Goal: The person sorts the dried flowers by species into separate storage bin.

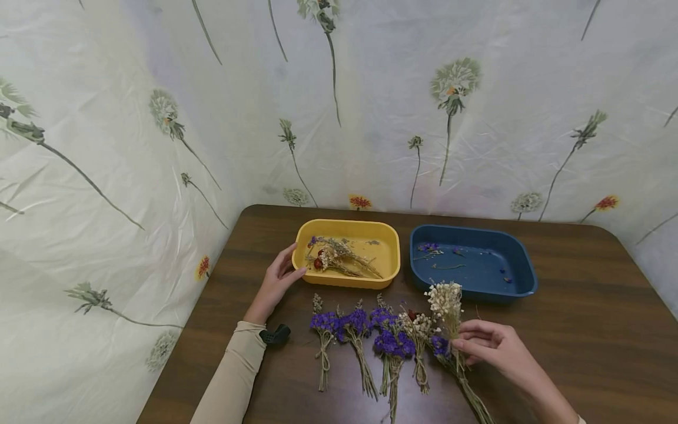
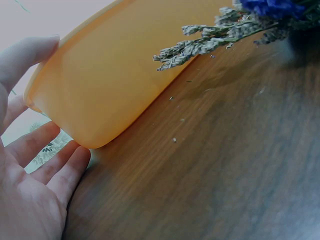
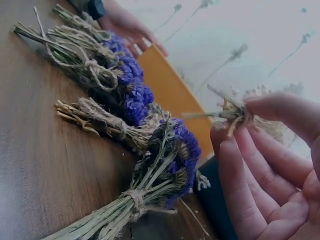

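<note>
My left hand rests at the left end of a yellow plastic tray, its spread fingers touching the outer wall and the thumb by the rim. A few loose dried stems with white and red flower heads lie in that tray. My right hand pinches a small bunch of dried white flowers by its stems, between thumb and fingertips. This bunch is raised, blossoms up, over a purple bouquet tied with twine. To its left, a twine-tied white bouquet lies on the table.
Several more tied purple bouquets lie side by side in front of the trays. A blue tray with scattered petals and stem bits stands at the right. Behind the brown wooden table hangs a flower-printed sheet.
</note>
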`<state>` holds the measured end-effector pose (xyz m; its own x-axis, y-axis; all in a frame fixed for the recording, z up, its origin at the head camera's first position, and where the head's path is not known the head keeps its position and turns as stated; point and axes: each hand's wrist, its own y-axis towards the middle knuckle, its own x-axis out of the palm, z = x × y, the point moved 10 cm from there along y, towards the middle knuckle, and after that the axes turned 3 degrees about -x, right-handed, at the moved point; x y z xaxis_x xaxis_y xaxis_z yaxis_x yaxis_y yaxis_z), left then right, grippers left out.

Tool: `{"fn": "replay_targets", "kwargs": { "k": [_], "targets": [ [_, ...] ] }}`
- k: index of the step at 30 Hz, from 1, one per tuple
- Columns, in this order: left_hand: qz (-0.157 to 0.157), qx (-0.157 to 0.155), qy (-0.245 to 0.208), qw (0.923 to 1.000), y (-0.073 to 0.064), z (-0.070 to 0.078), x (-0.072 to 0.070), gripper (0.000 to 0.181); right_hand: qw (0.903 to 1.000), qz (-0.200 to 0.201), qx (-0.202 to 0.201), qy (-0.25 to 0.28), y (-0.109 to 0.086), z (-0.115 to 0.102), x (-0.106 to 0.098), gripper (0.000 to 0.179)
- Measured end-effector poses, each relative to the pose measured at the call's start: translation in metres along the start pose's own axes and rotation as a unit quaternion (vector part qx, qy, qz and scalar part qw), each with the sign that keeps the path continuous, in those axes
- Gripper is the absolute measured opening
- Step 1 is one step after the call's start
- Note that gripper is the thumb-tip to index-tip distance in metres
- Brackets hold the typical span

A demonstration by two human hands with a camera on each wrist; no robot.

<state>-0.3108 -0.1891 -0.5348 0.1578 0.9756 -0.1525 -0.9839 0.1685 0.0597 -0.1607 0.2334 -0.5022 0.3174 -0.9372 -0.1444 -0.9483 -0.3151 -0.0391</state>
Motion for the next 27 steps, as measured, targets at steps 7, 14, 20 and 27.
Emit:
{"fn": "replay_targets", "kwargs": {
  "k": [7, 14, 20, 27],
  "targets": [
    [-0.004, -0.002, -0.006, 1.0, -0.001, 0.0, 0.001, 0.067, 0.9996, -0.009, -0.007, -0.028, 0.007, -0.004, 0.003, 0.025],
    [-0.002, -0.004, -0.006, 1.0, 0.0, -0.001, 0.001, 0.066, 0.9996, -0.008, -0.005, -0.025, 0.014, -0.009, 0.004, 0.033],
    [-0.003, 0.002, -0.005, 1.0, 0.0, -0.002, 0.0, 0.066, 0.9991, -0.006, -0.028, -0.031, 0.023, -0.019, 0.004, 0.021],
    [-0.003, -0.004, -0.013, 0.9999, 0.001, -0.001, 0.001, 0.068, 0.9991, -0.023, -0.01, -0.035, 0.034, -0.022, 0.008, 0.021]
  ]
}}
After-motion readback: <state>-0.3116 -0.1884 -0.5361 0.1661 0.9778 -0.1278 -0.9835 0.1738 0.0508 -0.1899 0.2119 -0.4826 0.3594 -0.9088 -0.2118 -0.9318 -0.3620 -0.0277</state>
